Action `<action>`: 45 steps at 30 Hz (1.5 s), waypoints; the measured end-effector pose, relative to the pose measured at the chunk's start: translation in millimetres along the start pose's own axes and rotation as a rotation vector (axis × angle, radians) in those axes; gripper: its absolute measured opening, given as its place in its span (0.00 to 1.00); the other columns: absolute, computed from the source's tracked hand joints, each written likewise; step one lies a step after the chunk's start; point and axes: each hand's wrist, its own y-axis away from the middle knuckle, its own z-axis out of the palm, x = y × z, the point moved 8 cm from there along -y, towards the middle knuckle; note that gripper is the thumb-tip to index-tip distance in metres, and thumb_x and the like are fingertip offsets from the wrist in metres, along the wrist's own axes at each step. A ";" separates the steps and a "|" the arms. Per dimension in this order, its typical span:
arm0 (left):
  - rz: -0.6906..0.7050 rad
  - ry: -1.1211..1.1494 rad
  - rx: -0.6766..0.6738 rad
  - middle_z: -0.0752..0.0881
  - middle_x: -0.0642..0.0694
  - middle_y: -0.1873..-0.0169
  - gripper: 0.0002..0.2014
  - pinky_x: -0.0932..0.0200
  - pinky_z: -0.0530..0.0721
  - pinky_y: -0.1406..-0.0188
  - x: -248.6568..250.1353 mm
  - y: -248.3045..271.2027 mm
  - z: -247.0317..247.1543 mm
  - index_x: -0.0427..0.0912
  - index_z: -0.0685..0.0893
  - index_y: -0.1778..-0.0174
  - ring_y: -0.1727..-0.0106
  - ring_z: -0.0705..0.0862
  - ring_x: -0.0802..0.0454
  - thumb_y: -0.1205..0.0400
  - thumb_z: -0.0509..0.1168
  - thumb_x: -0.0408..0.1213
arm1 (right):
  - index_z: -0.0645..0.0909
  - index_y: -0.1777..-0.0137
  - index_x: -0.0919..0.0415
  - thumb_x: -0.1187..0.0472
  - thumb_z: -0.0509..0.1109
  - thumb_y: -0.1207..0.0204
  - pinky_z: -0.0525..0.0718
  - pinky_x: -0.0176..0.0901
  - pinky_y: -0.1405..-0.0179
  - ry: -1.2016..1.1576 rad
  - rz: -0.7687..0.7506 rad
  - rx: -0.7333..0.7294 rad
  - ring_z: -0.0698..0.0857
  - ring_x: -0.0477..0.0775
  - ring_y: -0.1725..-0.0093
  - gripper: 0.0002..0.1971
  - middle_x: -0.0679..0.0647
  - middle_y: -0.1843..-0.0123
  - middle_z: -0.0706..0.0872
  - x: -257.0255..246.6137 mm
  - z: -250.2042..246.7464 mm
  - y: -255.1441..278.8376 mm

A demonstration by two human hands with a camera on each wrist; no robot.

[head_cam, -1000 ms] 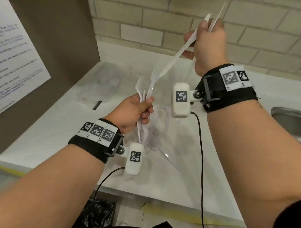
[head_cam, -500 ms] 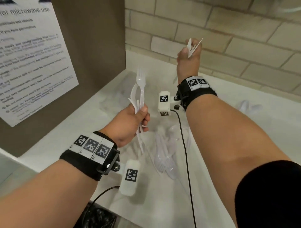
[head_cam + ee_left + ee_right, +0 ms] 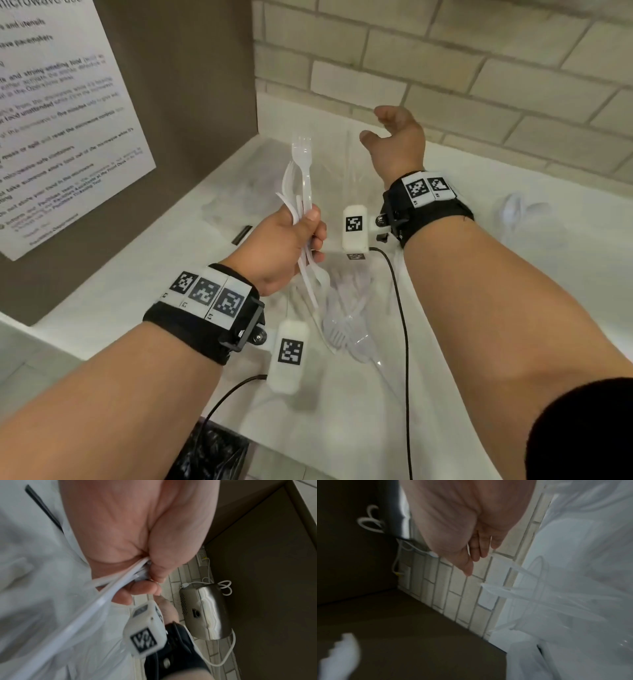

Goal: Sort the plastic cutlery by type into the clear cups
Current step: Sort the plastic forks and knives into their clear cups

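My left hand point(image 3: 306, 234) grips a bundle of white plastic forks point(image 3: 302, 161) by the handles, tines up, above the white counter point(image 3: 137, 274). The left wrist view shows the same handles point(image 3: 120, 582) pinched between thumb and fingers point(image 3: 137, 589). My right hand point(image 3: 387, 132) hovers near the back wall with loose, empty fingers point(image 3: 475, 553). Just below it stands a faint clear cup point(image 3: 349, 164) holding white knives point(image 3: 496, 588), seen also as a clear cup point(image 3: 541, 582) in the right wrist view. More loose cutlery point(image 3: 342, 329) lies on the counter between my wrists.
A few white spoons point(image 3: 520, 212) lie at the right. A brown panel with a printed notice point(image 3: 68, 120) walls off the left, a brick wall point(image 3: 445, 68) the back. A small black object point(image 3: 241, 234) lies on the counter. A metal appliance point(image 3: 205, 612) stands by the wall.
The right hand held knives raised high; now it is lower, open and empty, and the knives stand in the clear cup. The left hand keeps its forks.
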 end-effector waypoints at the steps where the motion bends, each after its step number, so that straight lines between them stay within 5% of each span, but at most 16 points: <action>1: 0.001 0.028 -0.013 0.80 0.51 0.70 0.07 0.55 0.82 0.60 0.4 0.6 3.3 0.43 0.77 0.54 0.68 0.76 0.54 0.12 0.57 0.39 | 0.81 0.38 0.56 0.65 0.72 0.27 0.76 0.34 0.38 0.017 0.008 0.001 0.80 0.43 0.38 0.17 0.47 0.39 0.84 -2.0 -8.9 10.4; 4: 0.007 0.108 -0.045 0.79 0.49 0.70 0.07 0.55 0.81 0.61 1.6 2.1 16.6 0.43 0.76 0.55 0.68 0.76 0.53 0.12 0.57 0.38 | 0.83 0.50 0.55 0.66 0.70 0.26 0.80 0.36 0.51 -0.009 0.067 -0.068 0.84 0.44 0.53 0.08 0.48 0.53 0.87 -0.9 -32.4 54.6; 6: 0.018 0.140 -0.067 0.79 0.49 0.69 0.08 0.57 0.81 0.62 2.9 3.0 29.3 0.43 0.76 0.55 0.69 0.75 0.54 0.12 0.57 0.37 | 0.80 0.56 0.58 0.65 0.70 0.24 0.84 0.40 0.59 -0.066 0.136 -0.261 0.86 0.50 0.60 0.02 0.54 0.59 0.88 3.6 -33.7 93.8; 9: 0.035 0.163 -0.105 0.78 0.48 0.68 0.08 0.58 0.81 0.62 2.5 1.0 52.5 0.43 0.76 0.56 0.68 0.76 0.55 0.12 0.56 0.37 | 0.74 0.55 0.60 0.60 0.66 0.18 0.85 0.49 0.54 -0.135 0.291 -0.569 0.88 0.58 0.56 0.06 0.60 0.59 0.88 22.9 -29.8 149.9; 13: 0.047 0.135 -0.087 0.79 0.49 0.67 0.08 0.57 0.80 0.57 -3.4 -2.2 75.7 0.44 0.76 0.55 0.67 0.79 0.55 0.12 0.56 0.37 | 0.72 0.53 0.58 0.64 0.63 0.17 0.84 0.61 0.49 -0.254 0.382 -0.703 0.87 0.65 0.55 0.04 0.63 0.59 0.85 41.5 -43.8 191.9; 18: -0.055 0.322 0.116 0.79 0.48 0.69 0.07 0.54 0.84 0.62 -25.9 -9.5 73.1 0.42 0.76 0.55 0.71 0.85 0.54 0.12 0.56 0.34 | 0.76 0.51 0.60 0.69 0.69 0.23 0.83 0.46 0.68 -0.300 0.326 -0.635 0.81 0.56 0.73 0.06 0.59 0.70 0.82 35.1 -82.8 203.3; 22: -0.043 0.253 0.253 0.77 0.46 0.67 0.10 0.55 0.84 0.60 -27.7 -9.7 62.9 0.42 0.75 0.57 0.67 0.87 0.53 0.12 0.52 0.31 | 0.79 0.46 0.63 0.53 0.80 0.34 0.83 0.45 0.62 -0.565 0.278 -0.668 0.88 0.57 0.66 0.21 0.59 0.55 0.91 19.1 -105.6 203.0; 24: -0.042 0.087 0.197 0.78 0.46 0.66 0.09 0.55 0.86 0.60 -27.4 -6.0 69.2 0.43 0.75 0.56 0.62 0.88 0.51 0.11 0.53 0.34 | 0.79 0.48 0.63 0.58 0.77 0.31 0.81 0.43 0.65 -0.586 0.206 -0.517 0.87 0.54 0.69 0.16 0.57 0.56 0.91 13.0 -119.3 189.9; 26: -0.056 -0.033 0.076 0.79 0.47 0.66 0.07 0.56 0.84 0.64 -30.0 -0.1 81.6 0.45 0.75 0.54 0.63 0.87 0.51 0.11 0.55 0.37 | 0.82 0.56 0.63 0.62 0.73 0.26 0.74 0.40 0.73 -0.451 0.178 -0.265 0.79 0.50 0.76 0.05 0.55 0.68 0.88 13.0 -135.8 172.1; 29: -0.098 -0.107 -0.122 0.80 0.48 0.68 0.06 0.57 0.82 0.64 -34.1 13.2 101.3 0.45 0.76 0.53 0.66 0.85 0.51 0.12 0.57 0.37 | 0.80 0.56 0.70 0.56 0.68 0.19 0.73 0.41 0.70 -0.286 0.214 -0.067 0.73 0.45 0.74 0.14 0.46 0.72 0.81 15.8 -143.8 156.2; 33: -0.146 -0.179 -0.331 0.80 0.47 0.69 0.05 0.57 0.83 0.66 -38.7 27.8 118.9 0.42 0.78 0.52 0.70 0.84 0.53 0.13 0.58 0.36 | 0.71 0.48 0.60 0.54 0.61 0.15 0.85 0.54 0.54 -0.471 0.376 -0.195 0.86 0.60 0.55 0.09 0.59 0.52 0.88 22.7 -111.1 157.8; 36: -0.178 -0.240 -0.402 0.81 0.46 0.69 0.07 0.53 0.83 0.61 -43.6 31.4 122.8 0.40 0.78 0.51 0.72 0.84 0.54 0.12 0.57 0.36 | 0.69 0.48 0.61 0.57 0.61 0.15 0.86 0.55 0.57 -0.459 0.395 -0.197 0.85 0.64 0.56 0.07 0.66 0.55 0.85 27.6 -97.7 158.9; 40: -0.218 -0.240 -0.440 0.85 0.42 0.63 0.10 0.57 0.88 0.65 -45.0 35.6 126.0 0.38 0.79 0.50 0.65 0.86 0.50 0.11 0.54 0.35 | 0.74 0.41 0.65 0.62 0.63 0.16 0.86 0.51 0.61 -0.465 0.425 -0.095 0.86 0.61 0.58 0.08 0.62 0.56 0.85 38.2 -101.6 155.4; 45: -0.224 -0.210 -0.433 0.89 0.38 0.55 0.14 0.45 0.86 0.46 -43.5 32.1 128.4 0.36 0.81 0.49 0.49 0.88 0.40 0.11 0.52 0.37 | 0.80 0.57 0.61 0.62 0.65 0.18 0.86 0.57 0.49 -0.541 0.417 -0.005 0.85 0.60 0.58 0.07 0.60 0.60 0.86 34.7 -109.5 151.1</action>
